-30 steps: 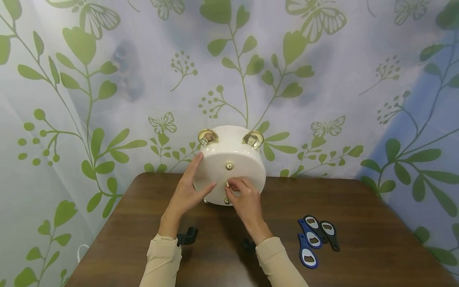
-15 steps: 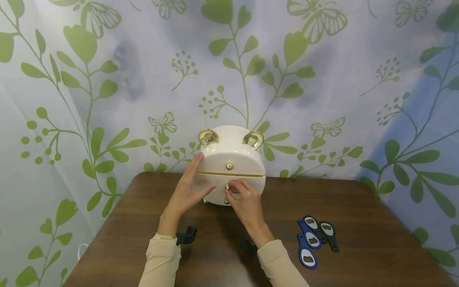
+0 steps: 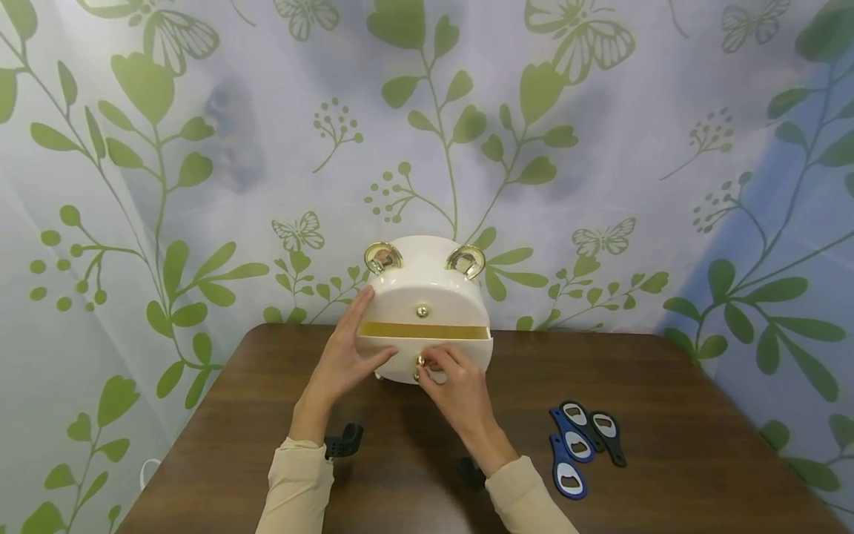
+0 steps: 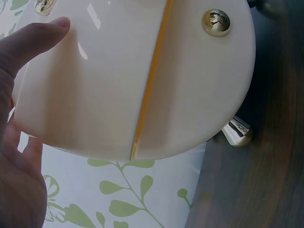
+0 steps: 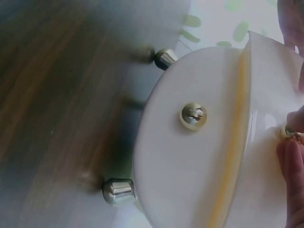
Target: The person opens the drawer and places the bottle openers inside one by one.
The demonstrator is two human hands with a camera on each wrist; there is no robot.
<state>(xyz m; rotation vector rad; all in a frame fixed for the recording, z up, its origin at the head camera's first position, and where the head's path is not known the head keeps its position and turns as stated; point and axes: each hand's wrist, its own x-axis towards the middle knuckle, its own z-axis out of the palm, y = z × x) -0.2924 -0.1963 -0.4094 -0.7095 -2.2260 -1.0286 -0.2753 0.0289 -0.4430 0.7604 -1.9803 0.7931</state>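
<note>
White drawer cabinet (image 3: 427, 271) stands upright on the brown table (image 3: 640, 393), its round front facing us, and its middle drawer (image 3: 408, 347) sits partly out, with a yellow strip (image 3: 427, 331) showing just above the drawer's front. Our right hand (image 3: 459, 382) is clamped on the shiny middle knob (image 3: 420, 361) of the cabinet, thumb and fingertips pinched together. Our left hand (image 3: 342, 363) lies against the cabinet's left side, thumb and fingers spread well apart, the thumb reaching across the front and the fingers along the edge. On the cabinet's face we see an upper knob (image 3: 422, 311) above that drawer and a lower knob (image 5: 194, 116) below it. Two gold ears (image 3: 383, 257) rise from the cabinet's top, and metal feet (image 5: 118, 191) hold up its underside. To the right of the cabinet and nearer us, two blue bottle openers (image 3: 568, 478) and two black bottle openers (image 3: 607, 426) lie close together. Behind the cabinet hangs a pale curtain (image 3: 267, 170) printed with green leaves and butterflies.
</note>
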